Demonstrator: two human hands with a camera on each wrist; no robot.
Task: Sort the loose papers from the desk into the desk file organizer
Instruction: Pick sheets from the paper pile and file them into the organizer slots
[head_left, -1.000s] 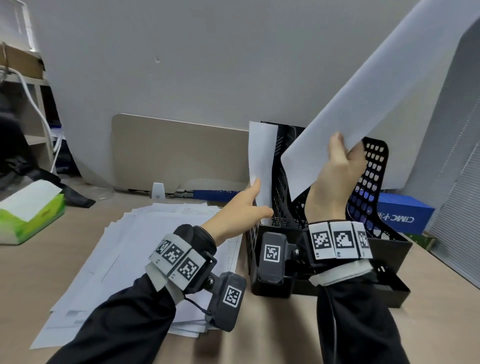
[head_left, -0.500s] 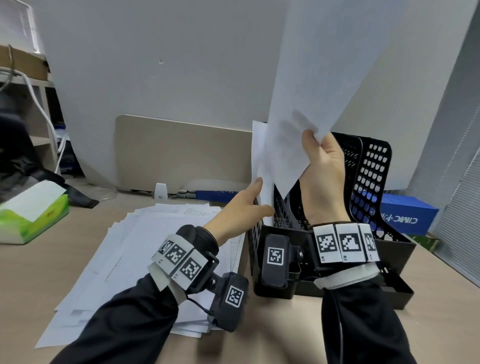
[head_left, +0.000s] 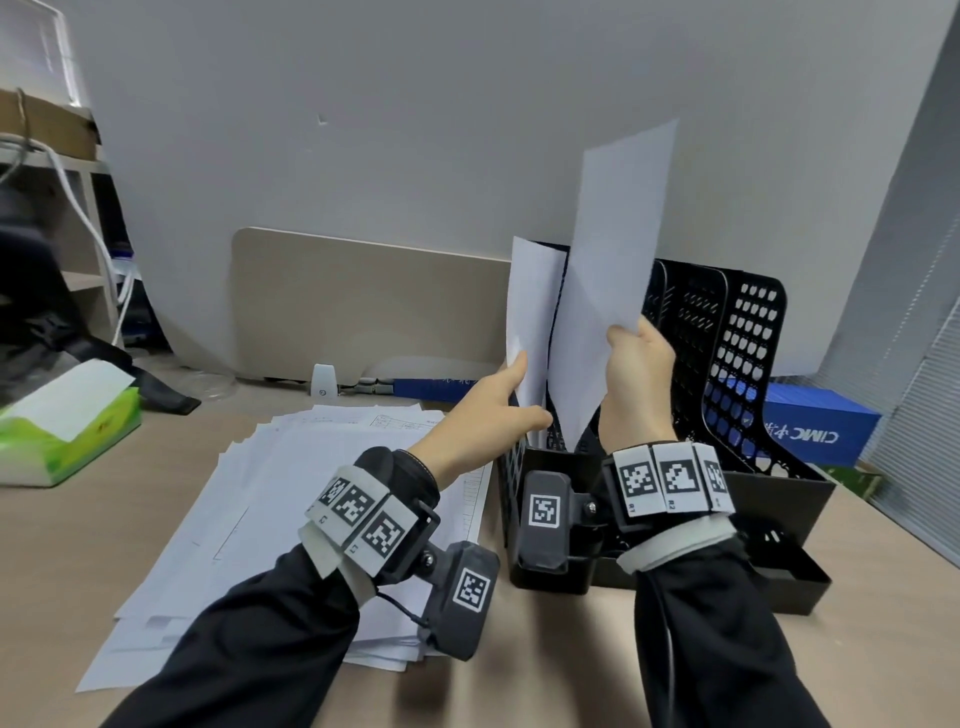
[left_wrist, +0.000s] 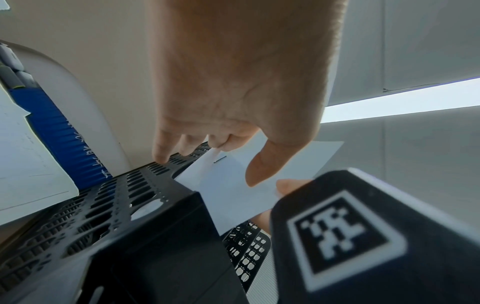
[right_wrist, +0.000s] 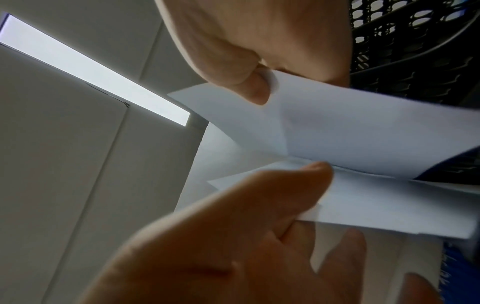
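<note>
A black mesh file organizer (head_left: 737, 364) stands on the desk at the right. A white sheet (head_left: 532, 301) stands in its leftmost slot. My left hand (head_left: 530, 389) pinches that sheet between thumb and fingers and holds it to the left. My right hand (head_left: 634, 353) pinches a second white sheet (head_left: 613, 234) upright, its lower corner down inside the same slot. In the left wrist view, my left hand (left_wrist: 233, 160) sits at the organizer's top edge (left_wrist: 130, 195). In the right wrist view, my right hand (right_wrist: 259, 88) grips the sheet (right_wrist: 363, 127). A stack of loose papers (head_left: 311, 493) lies on the desk to the left.
A green tissue box (head_left: 57, 421) sits at the far left. A blue box (head_left: 815, 426) lies behind the organizer on the right. A beige panel (head_left: 363, 301) leans on the wall behind the papers. Bare desk (head_left: 545, 675) lies in front of the organizer.
My right hand has swung its sheet from a high tilt to upright and brought it down into the leftmost slot. My left hand has stayed on the standing sheet.
</note>
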